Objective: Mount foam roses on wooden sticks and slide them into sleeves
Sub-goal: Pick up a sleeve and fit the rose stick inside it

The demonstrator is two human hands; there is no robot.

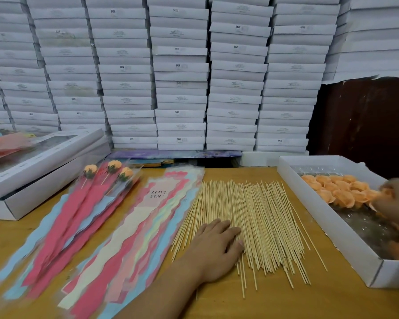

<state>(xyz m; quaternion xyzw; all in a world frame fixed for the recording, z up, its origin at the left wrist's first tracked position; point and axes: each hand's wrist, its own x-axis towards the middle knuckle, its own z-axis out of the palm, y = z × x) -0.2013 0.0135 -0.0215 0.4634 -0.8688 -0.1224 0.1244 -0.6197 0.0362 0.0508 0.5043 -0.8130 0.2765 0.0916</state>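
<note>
A wide spread of thin wooden sticks (258, 222) lies on the table in the middle. My left hand (214, 247) rests flat on its near left part, fingers fairly straight. At the right, a white box (320, 217) holds several orange foam roses (341, 192). My right hand (394, 201) is blurred at the frame's right edge, reaching among the roses; its grip is unclear. Empty pink, cream and blue sleeves (134, 238) lie left of the sticks. Further left, three sleeved roses on sticks (111, 173) lie on a pile.
A white windowed box (46, 171) sits at the left on the wooden table (309, 302). Stacks of white flat boxes (180, 72) fill the wall behind. A dark brown panel (364, 120) stands at the back right.
</note>
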